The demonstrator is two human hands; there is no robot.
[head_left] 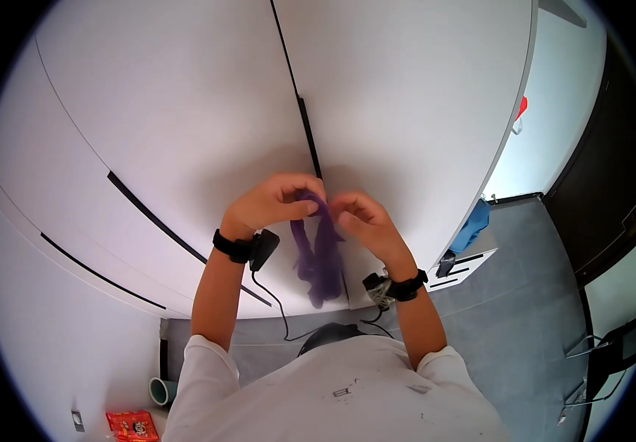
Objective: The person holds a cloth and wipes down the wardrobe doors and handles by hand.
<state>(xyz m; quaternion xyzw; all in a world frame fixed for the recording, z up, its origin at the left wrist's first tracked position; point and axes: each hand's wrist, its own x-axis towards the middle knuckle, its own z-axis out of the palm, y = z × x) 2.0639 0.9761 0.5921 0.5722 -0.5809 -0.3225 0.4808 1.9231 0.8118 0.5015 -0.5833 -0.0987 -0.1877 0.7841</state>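
A thin, limp purple piece [325,261], which looks like a plastic bag or sheer cloth, hangs in folds in front of the cabinet doors. My left hand [277,200] is closed on its top part, with the thumb and fingers pinching it. Beside its upper right edge is my right hand [364,219], its fingers curled and the thumb apart from them. The right fingertips are slightly blurred, and I see nothing held in them. Both wrists wear black straps with small devices and cables.
Tall white cabinet doors [207,96] with dark handle slots stand before me. At the right are a blue cloth [471,227] on a low white drawer unit [465,269] and a black chair [616,353]. A red packet [132,426] and a green-rimmed container [162,391] sit lower left.
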